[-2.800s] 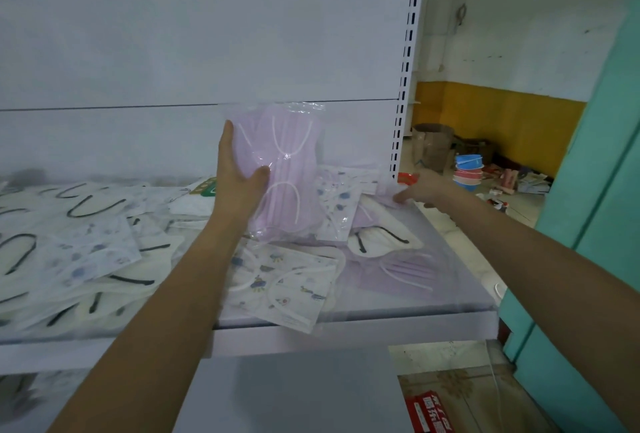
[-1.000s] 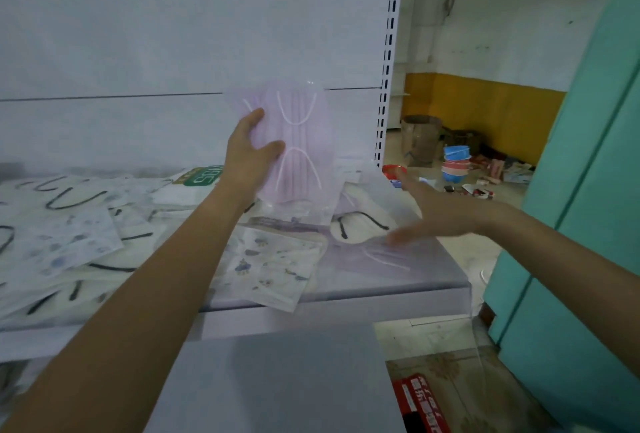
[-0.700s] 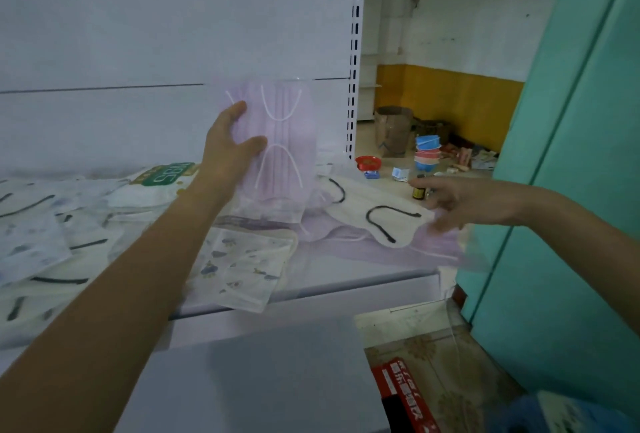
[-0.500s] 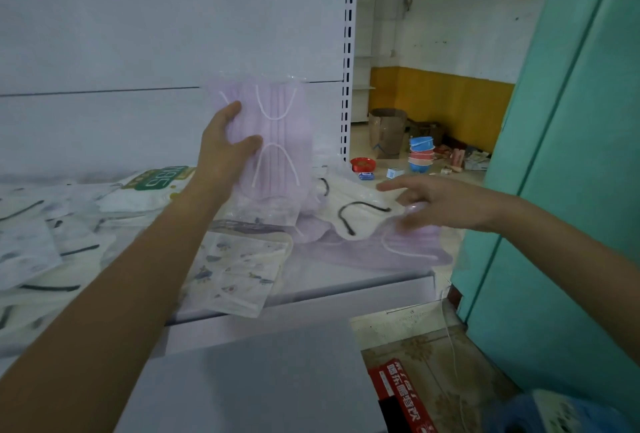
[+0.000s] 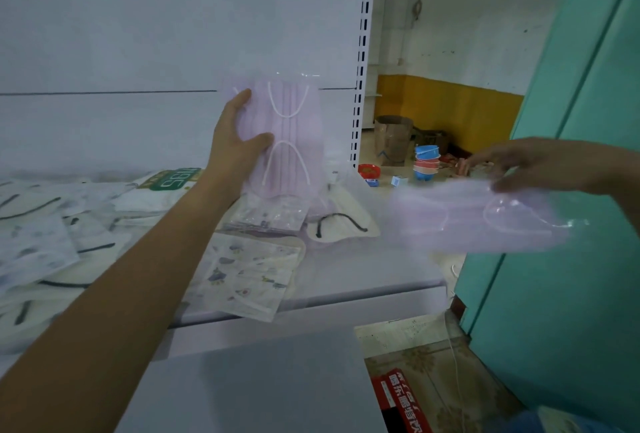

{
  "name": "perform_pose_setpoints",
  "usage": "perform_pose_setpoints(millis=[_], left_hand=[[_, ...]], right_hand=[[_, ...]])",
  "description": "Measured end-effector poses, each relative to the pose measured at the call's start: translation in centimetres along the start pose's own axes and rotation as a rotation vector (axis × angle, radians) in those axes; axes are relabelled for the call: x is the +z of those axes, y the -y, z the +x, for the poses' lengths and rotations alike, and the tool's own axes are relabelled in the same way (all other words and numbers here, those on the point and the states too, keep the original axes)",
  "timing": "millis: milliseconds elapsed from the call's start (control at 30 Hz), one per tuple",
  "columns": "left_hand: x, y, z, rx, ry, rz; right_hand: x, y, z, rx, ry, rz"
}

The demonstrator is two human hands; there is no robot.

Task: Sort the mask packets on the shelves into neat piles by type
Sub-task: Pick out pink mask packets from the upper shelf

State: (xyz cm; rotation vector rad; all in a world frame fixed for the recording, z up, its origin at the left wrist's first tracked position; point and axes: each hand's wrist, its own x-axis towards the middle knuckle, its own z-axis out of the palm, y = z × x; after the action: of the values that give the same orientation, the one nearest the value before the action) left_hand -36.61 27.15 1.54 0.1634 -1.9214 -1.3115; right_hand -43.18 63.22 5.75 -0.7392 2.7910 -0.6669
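Note:
My left hand [image 5: 235, 148] grips a stack of purple mask packets [image 5: 294, 135] upright above the shelf [image 5: 363, 280]. My right hand [image 5: 526, 166] pinches another purple mask packet [image 5: 478, 221] by its top edge, held flat in the air off the shelf's right end. On the shelf lie a cream mask with black loops [image 5: 339, 225], a cartoon-print mask packet [image 5: 242, 277], and a clear packet [image 5: 270, 214] under the held stack. A loose spread of white and print packets [image 5: 45, 242] covers the left part.
A green-labelled packet [image 5: 173, 180] lies at the back of the shelf. A teal panel [image 5: 571, 190] stands close on the right. Beyond it are stacked bowls [image 5: 426, 162] and clutter on the floor. A red box [image 5: 401, 401] lies on the floor below, beside the lower shelf [image 5: 259, 387].
My right hand has taken a purple packet from the shelf's right end and lifted it out to the right, clear of the shelf. My left hand keeps the purple stack held up.

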Motion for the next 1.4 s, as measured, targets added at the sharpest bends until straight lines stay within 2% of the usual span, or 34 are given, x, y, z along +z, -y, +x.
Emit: perform_pose_setpoints(millis=[67,133,233,300,367,433,533,600,667,733,767,800,900,967,1067,1200,1400], left_hand=[[0.0,0.0,0.1,-0.003,-0.004,-0.009],[0.1,0.0,0.2,-0.021,-0.009,-0.015],[0.2,-0.1,0.0,-0.059,-0.014,-0.001],[0.2,-0.2,-0.4,-0.084,-0.023,-0.062],[0.2,-0.6,-0.9,-0.151,-0.024,-0.183],[0.1,-0.9,-1.2,-0.169,-0.018,-0.212],[-0.9,-0.5,-1.4,-0.043,-0.005,0.05],[-2.4,0.1,-1.1,-0.023,-0.03,0.144],[-4.5,0.7,-0.6,-0.028,-0.088,0.129],[-6.5,0.9,-0.3,-0.062,-0.156,0.065],[-7.3,1.0,-0.2,-0.086,-0.184,0.038],[-8.0,1.1,-0.1,-0.107,-0.205,0.022],[-8.7,1.3,-0.4,-0.116,-0.216,0.016],[-8.4,1.4,-0.7,-0.115,-0.206,0.013],[-7.5,1.4,-1.2,-0.101,-0.176,0.014],[-7.4,1.1,-1.3,-0.077,-0.167,0.022],[-9.0,1.0,-1.6,-0.097,-0.194,-0.02]], right_hand=[[-1.2,0.0,0.1,-0.044,-0.306,0.195],[-0.8,1.2,0.6,-0.104,-0.495,0.466],[2.2,4.6,2.5,-0.165,-0.559,0.755],[4.8,7.6,3.9,-0.166,-0.534,0.904],[7.6,10.6,5.2,-0.146,-0.476,0.952],[10.1,13.2,6.4,-0.145,-0.381,0.898],[12.1,15.1,7.2,-0.199,-0.162,0.835],[11.8,14.9,7.2,-0.221,-0.125,0.75],[11.3,13.4,7.4,-0.202,-0.159,0.371],[11.4,11.7,7.8,-0.122,-0.047,0.013],[11.8,11.1,7.9,-0.084,0.021,-0.051],[12.3,10.7,8.1,-0.061,0.05,-0.052],[13.0,10.9,8.9,-0.057,-0.077,0.049],[13.3,11.4,9.3,-0.055,-0.115,-0.003],[13.7,12.3,9.7,-0.044,-0.103,-0.075],[14.1,14.0,9.9,-0.07,-0.029,0.082],[15.2,16.5,10.6,-0.107,-0.055,0.201]])
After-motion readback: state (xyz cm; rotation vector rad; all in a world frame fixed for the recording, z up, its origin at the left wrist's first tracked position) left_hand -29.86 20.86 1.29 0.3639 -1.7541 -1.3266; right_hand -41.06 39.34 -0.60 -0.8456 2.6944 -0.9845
